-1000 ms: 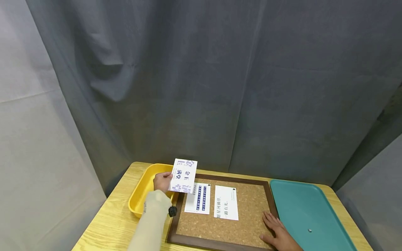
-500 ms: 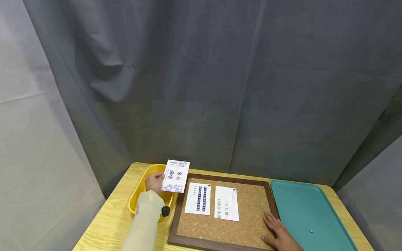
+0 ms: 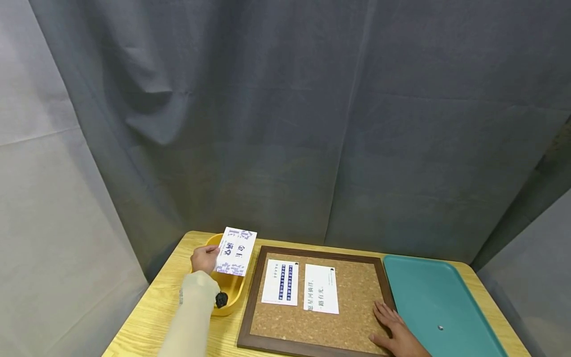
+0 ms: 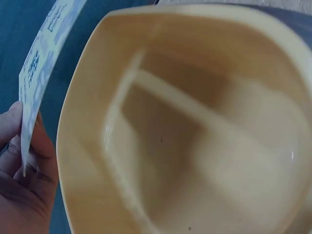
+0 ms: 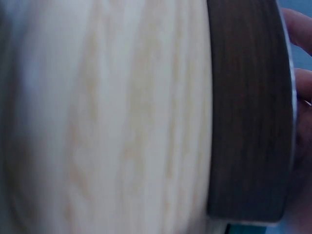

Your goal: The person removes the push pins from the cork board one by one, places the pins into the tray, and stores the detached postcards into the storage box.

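Observation:
My left hand (image 3: 205, 259) pinches a white card (image 3: 236, 252) printed in purple and dark blue, above the yellow bin (image 3: 233, 285). In the left wrist view the thumb and fingers grip the card (image 4: 39, 73) by its edge, beside the wall of the bin (image 4: 80, 146). My right hand (image 3: 397, 331) rests with fingers spread on the lower right corner of a cork board (image 3: 312, 329) in a dark brown frame. Two more cards lie on the cork: one with blue bands (image 3: 279, 282) and one with grey lettering (image 3: 321, 288).
A teal tray (image 3: 439, 292) lies right of the board, with a tiny shiny object (image 3: 440, 327) on it, too small to identify. All stand on a light wooden table (image 3: 147, 317). Grey curtains (image 3: 276, 124) hang behind and at both sides.
My left hand has moved left with the card, from over the board's left edge to over the yellow bin. The right hand stays at the board's corner.

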Motion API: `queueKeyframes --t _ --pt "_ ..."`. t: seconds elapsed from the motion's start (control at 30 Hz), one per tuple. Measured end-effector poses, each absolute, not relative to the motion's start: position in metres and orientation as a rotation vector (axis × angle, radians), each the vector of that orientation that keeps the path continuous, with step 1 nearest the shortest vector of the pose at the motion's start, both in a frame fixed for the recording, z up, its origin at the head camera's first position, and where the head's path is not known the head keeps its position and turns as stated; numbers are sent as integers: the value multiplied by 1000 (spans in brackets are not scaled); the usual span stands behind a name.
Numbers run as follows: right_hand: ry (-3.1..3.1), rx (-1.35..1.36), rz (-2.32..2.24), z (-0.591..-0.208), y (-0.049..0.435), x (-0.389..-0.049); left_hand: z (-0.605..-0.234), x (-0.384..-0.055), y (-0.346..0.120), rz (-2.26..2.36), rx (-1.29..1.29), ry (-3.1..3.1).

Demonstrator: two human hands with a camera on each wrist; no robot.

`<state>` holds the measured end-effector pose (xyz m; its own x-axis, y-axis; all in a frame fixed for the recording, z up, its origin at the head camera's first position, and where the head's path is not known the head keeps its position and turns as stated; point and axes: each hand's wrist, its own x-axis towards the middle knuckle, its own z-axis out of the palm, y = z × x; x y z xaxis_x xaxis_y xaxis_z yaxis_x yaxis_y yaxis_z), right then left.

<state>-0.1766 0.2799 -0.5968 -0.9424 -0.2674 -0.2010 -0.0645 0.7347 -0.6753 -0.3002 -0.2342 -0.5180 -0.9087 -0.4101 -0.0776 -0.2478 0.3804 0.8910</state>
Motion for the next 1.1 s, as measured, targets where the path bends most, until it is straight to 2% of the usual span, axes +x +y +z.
queueKeyframes --t 0.67,1.1 --pt "2655 -241 -994 -597 280 -179 -525 -292 -253 -1504 668 -2557" --pt "2655 -244 -1004 -600 281 -180 -531 -293 -250 -1240 535 -2697"
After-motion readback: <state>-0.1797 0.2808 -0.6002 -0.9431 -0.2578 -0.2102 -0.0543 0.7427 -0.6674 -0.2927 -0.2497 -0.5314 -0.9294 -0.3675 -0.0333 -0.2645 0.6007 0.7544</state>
